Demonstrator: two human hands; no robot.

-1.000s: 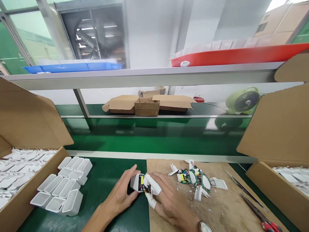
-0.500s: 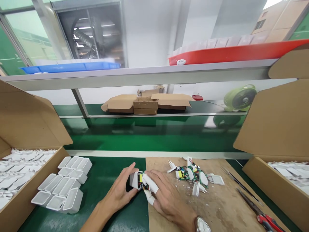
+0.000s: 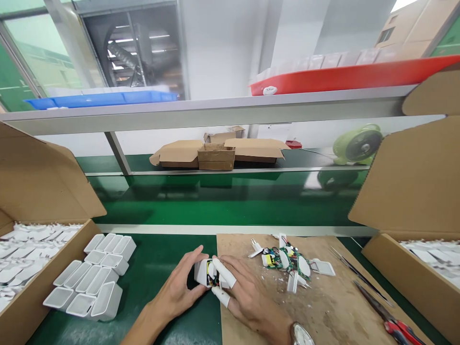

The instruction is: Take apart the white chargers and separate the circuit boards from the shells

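My left hand (image 3: 178, 282) grips a small white plastic housing (image 3: 201, 272) between thumb and fingers, above the table's middle. Inside the housing's right-hand opening sits a small circuit board (image 3: 212, 274) with yellow and dark parts. White covers wrap the thumb and a finger of my right hand (image 3: 249, 292), which pinches the board from the right. These fingers hide part of the board. To the right, several green circuit boards (image 3: 304, 264) with white plastic pieces lie in a pile. Several empty white housings (image 3: 108, 297) stand in rows at the left.
Open cardboard boxes with white parts flank me, the left box (image 3: 53, 268) and the right box (image 3: 409, 268). Tweezers (image 3: 359, 275) and red-handled scissors (image 3: 390, 316) lie on the brown board (image 3: 323, 311). A shelf (image 3: 215, 111) crosses above, bearing blue and red trays.
The circuit board sits deeper in the white housing, with less of it showing. My hands have stayed in nearly the same place.
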